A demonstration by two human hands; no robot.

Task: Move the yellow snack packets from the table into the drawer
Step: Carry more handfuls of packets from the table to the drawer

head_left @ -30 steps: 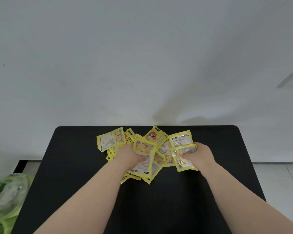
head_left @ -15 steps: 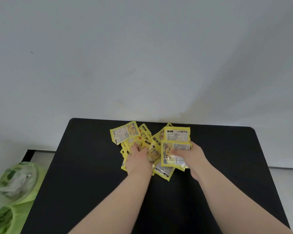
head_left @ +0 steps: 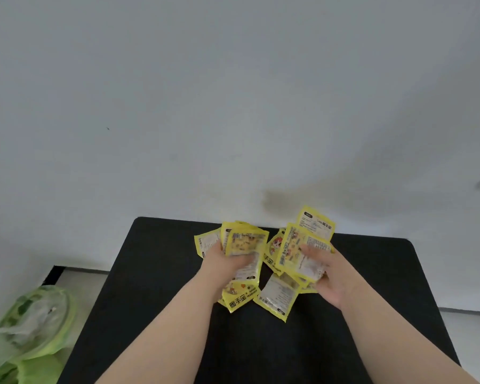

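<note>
Yellow packets are gripped by the left hand and right hand, fingers closed. Bare table is seen toward both side edges

The tabletop near edge runs out of frame at the bottom. Both forearms cover its middle. The green bag is cropped at the lower left corner. Packet print is blurred, and overlapping hides their count.

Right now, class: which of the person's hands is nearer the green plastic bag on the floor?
Left. The left hand is on the green plastic bag side of the packets; the right hand lies farther across the table.
</note>
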